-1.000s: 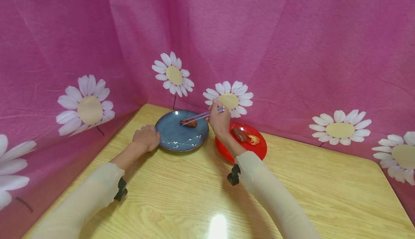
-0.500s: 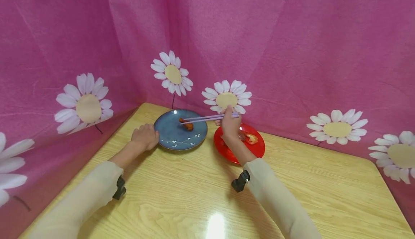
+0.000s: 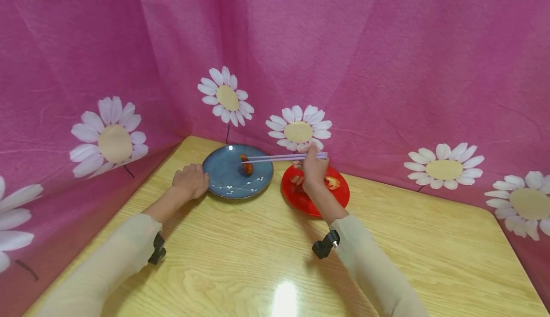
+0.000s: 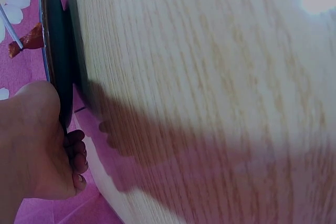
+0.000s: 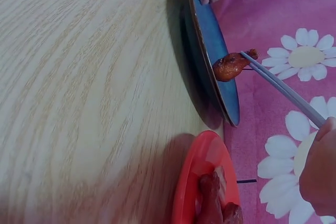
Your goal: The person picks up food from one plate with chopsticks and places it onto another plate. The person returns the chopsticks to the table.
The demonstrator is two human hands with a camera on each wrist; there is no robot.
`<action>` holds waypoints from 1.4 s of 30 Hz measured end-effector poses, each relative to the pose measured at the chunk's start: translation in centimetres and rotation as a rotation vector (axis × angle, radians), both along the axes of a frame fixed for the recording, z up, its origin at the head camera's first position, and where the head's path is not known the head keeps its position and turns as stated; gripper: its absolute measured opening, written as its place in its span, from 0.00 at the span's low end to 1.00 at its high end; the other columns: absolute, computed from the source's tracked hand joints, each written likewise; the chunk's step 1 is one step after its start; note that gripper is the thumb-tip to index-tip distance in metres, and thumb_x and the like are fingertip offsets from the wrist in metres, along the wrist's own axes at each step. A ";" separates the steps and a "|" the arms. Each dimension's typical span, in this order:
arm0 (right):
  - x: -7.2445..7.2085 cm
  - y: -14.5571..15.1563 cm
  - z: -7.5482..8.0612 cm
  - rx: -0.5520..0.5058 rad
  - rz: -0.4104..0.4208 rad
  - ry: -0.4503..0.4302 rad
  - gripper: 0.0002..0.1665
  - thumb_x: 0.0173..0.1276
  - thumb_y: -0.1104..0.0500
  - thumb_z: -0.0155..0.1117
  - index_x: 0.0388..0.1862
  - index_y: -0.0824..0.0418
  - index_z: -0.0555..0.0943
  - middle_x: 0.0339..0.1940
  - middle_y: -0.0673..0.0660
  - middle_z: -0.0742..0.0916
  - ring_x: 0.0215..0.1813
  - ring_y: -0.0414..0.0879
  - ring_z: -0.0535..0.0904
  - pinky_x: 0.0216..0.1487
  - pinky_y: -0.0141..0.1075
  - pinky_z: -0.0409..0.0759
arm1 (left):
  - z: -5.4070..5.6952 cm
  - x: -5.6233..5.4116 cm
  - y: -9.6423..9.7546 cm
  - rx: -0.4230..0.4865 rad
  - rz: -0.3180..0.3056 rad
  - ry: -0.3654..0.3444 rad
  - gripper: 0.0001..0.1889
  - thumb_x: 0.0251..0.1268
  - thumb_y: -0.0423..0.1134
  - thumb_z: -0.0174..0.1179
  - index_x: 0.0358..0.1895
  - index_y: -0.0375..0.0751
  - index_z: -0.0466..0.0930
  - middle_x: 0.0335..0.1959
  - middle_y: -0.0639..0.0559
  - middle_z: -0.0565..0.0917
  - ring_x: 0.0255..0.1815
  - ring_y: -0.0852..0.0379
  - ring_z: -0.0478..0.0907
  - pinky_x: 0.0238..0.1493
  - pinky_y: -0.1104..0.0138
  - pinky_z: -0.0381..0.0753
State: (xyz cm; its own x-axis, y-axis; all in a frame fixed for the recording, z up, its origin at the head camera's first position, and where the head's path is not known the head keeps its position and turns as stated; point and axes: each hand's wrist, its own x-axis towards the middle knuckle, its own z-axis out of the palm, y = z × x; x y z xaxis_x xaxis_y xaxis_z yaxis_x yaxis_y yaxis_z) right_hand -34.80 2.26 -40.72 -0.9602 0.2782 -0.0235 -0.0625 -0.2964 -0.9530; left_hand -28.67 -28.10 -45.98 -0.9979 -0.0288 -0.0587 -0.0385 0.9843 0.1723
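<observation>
My left hand (image 3: 191, 182) grips the left rim of a round blue plate (image 3: 219, 178) with white blossoms; in the left wrist view the fingers curl beneath the edge. A pair of pale purple chopsticks (image 3: 279, 157) is held in my right hand (image 3: 315, 170), reaching leftward over that plate. Their tips are at the narrow end of a glazed brown chicken drumstick (image 5: 229, 67), which stands tilted, its thick end down at the plate. Below my right hand is a red plate (image 3: 339, 196), partly hidden by the hand and wrist.
On the red plate lie reddish-brown meat pieces (image 5: 211, 198) and a yellowish piece (image 3: 332, 182) like a shrimp. Both plates stand near the back edge of the wooden table (image 3: 240, 255). A pink cloth (image 3: 369, 59) with daisies hangs close behind and at the left.
My right hand has moved right, over the red plate, and the chopsticks have swung from slanted to nearly level. The drumstick has turned from lying crosswise to tilted up. The left hand keeps its place.
</observation>
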 end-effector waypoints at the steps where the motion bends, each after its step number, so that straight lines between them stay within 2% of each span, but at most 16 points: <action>1: 0.1 0.2 0.1 0.001 0.002 -0.006 0.24 0.79 0.53 0.48 0.37 0.74 0.77 0.11 0.53 0.79 0.10 0.39 0.75 0.17 0.28 0.76 | 0.0 0.0 0.0 0.001 0.000 -0.002 0.24 0.78 0.43 0.36 0.51 0.19 0.68 0.45 0.31 0.73 0.53 0.33 0.71 0.52 0.43 0.70; 6: 0.4 1.1 0.5 -0.018 0.024 -0.010 0.22 0.79 0.52 0.48 0.32 0.68 0.77 0.10 0.53 0.79 0.11 0.39 0.75 0.17 0.28 0.75 | 0.0 0.0 -0.1 0.006 -0.001 -0.007 0.24 0.78 0.43 0.35 0.52 0.19 0.67 0.45 0.32 0.72 0.52 0.34 0.71 0.52 0.43 0.70; 9: 0.6 1.8 0.7 -0.020 0.044 -0.001 0.21 0.79 0.51 0.47 0.31 0.64 0.76 0.09 0.53 0.79 0.11 0.39 0.75 0.14 0.27 0.71 | -0.1 0.1 -0.1 0.007 -0.001 -0.008 0.24 0.78 0.43 0.35 0.52 0.19 0.67 0.45 0.32 0.72 0.52 0.34 0.71 0.53 0.43 0.70; 13: 0.8 2.7 1.0 -0.021 0.045 0.025 0.22 0.80 0.51 0.45 0.32 0.64 0.75 0.09 0.53 0.79 0.10 0.39 0.75 0.13 0.28 0.71 | -0.1 0.1 0.1 0.007 -0.001 0.002 0.24 0.78 0.42 0.36 0.52 0.19 0.68 0.44 0.32 0.73 0.52 0.34 0.71 0.52 0.43 0.71; 16: 1.0 3.5 1.2 -0.015 0.025 0.070 0.22 0.81 0.53 0.45 0.31 0.66 0.75 0.10 0.55 0.79 0.10 0.39 0.75 0.15 0.29 0.74 | -0.1 0.1 0.1 0.008 -0.003 0.006 0.24 0.78 0.42 0.36 0.53 0.18 0.67 0.45 0.31 0.73 0.52 0.33 0.71 0.52 0.43 0.70; 23: 1.5 5.3 1.9 -0.003 0.003 0.119 0.23 0.82 0.55 0.43 0.28 0.68 0.74 0.10 0.52 0.79 0.11 0.38 0.75 0.17 0.27 0.75 | 0.0 0.3 -0.1 0.007 -0.007 -0.008 0.24 0.78 0.42 0.35 0.53 0.18 0.67 0.45 0.31 0.73 0.53 0.33 0.71 0.52 0.43 0.70; 31: 1.9 7.6 2.2 -0.022 -0.015 0.171 0.23 0.81 0.56 0.44 0.25 0.64 0.73 0.09 0.52 0.78 0.11 0.38 0.76 0.15 0.27 0.75 | -0.2 0.4 -0.2 0.004 -0.012 -0.003 0.24 0.78 0.42 0.36 0.51 0.18 0.68 0.44 0.31 0.73 0.51 0.33 0.71 0.51 0.43 0.71; 42: 2.5 10.1 2.8 -0.067 -0.054 0.175 0.23 0.82 0.56 0.44 0.24 0.63 0.73 0.11 0.52 0.77 0.10 0.38 0.76 0.16 0.27 0.76 | -0.2 0.2 -0.1 -0.006 -0.018 0.017 0.23 0.77 0.42 0.36 0.49 0.19 0.68 0.42 0.32 0.73 0.50 0.34 0.72 0.50 0.43 0.71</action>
